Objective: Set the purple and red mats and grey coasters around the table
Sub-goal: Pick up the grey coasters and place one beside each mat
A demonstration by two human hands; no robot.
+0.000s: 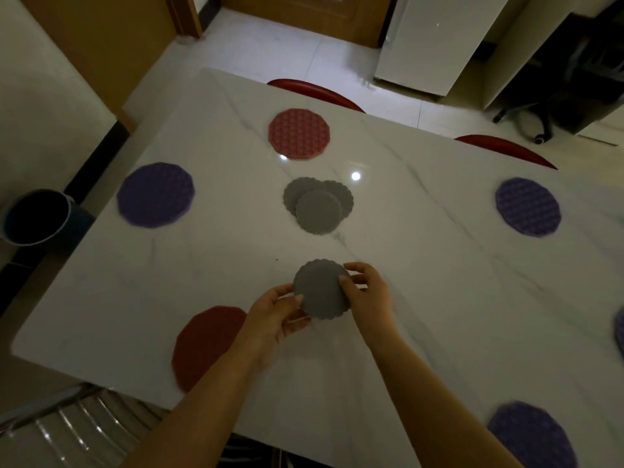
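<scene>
Both my hands hold a grey scalloped coaster above the white marble table. My left hand pinches its left edge and my right hand pinches its right edge. A loose pile of grey coasters lies at the table's middle. One red mat lies at the far side and another red mat at the near left, partly under my left forearm. Purple mats lie at the left end, the right, the near right and the right frame edge.
Two red chair backs stand against the far side of the table. A dark bin sits on the floor to the left. A metal-framed chair is at the near left corner. A white cabinet stands beyond.
</scene>
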